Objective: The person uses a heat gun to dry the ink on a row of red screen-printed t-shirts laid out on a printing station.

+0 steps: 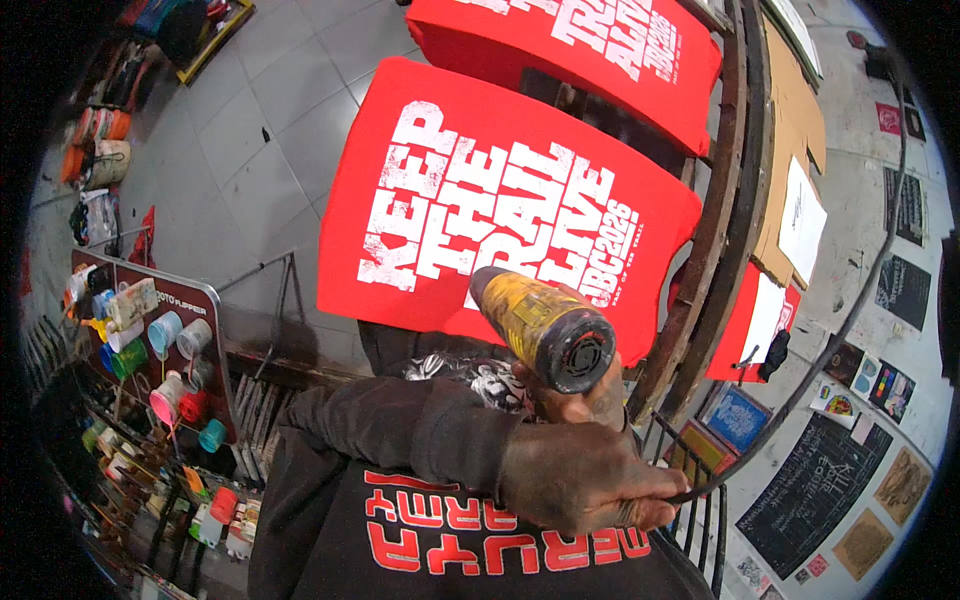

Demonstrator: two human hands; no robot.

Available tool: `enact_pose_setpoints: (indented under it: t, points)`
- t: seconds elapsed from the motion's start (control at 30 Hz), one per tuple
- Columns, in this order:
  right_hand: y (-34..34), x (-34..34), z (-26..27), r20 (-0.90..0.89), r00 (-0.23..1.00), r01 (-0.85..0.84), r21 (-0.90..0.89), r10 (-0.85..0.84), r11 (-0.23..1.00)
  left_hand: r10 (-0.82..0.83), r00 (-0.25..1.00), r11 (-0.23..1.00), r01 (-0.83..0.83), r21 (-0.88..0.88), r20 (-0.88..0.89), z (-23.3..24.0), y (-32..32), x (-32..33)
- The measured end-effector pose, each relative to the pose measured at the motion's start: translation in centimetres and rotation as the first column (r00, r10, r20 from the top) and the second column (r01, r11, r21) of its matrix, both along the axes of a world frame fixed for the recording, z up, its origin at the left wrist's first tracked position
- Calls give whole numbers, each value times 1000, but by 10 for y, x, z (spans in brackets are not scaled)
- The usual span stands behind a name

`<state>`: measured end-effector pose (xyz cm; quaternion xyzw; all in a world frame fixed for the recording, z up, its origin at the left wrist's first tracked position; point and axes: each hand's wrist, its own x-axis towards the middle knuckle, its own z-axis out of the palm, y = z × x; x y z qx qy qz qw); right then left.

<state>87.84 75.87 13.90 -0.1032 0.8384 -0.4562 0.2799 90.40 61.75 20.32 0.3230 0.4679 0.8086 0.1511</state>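
A worn yellow-and-black heat gun (551, 322) is in my right hand (600, 401), which is largely hidden behind the tool and my other hand. Its nozzle points up and left over the near edge of a red T-shirt (480, 202). That shirt lies flat over a printing board and bears large white printed lettering, partly covered by the tool. My left arm crosses my body in a dark sleeve. At its end my left hand (585, 476) pinches a black power cord (795, 397), close to my right hand.
Behind lies a second printed red shirt (510, 45). Dark rails (716, 217) run along the right, with cardboard (787, 157) beyond them. At left, a brown board (191, 330) stands among ink-stained cups (166, 397). The cord arcs across the right side.
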Motion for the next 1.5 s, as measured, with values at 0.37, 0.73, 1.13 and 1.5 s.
enact_pose_setpoints:
  t: [0.37, 0.73, 1.13, 1.5]
  points:
    - [-9, -18, -5, 492, 854, 355, -318, -167, 879, 17, 998, 987, -26, 158, 61, -9, 5, -3]
    - [-6, -29, 14, 164, 978, 149, -122, -128, 981, 52, 997, 986, -60, 157, 55, -5, 5, -9]
    - [28, -57, 10, -85, 951, 308, 188, -297, 933, 18, 1000, 998, -17, -57, 8, -2, 0, -7]
    - [69, -55, 6, -110, 936, 347, 124, -334, 930, 8, 1000, 1000, -8, -22, 12, -3, 7, -11]
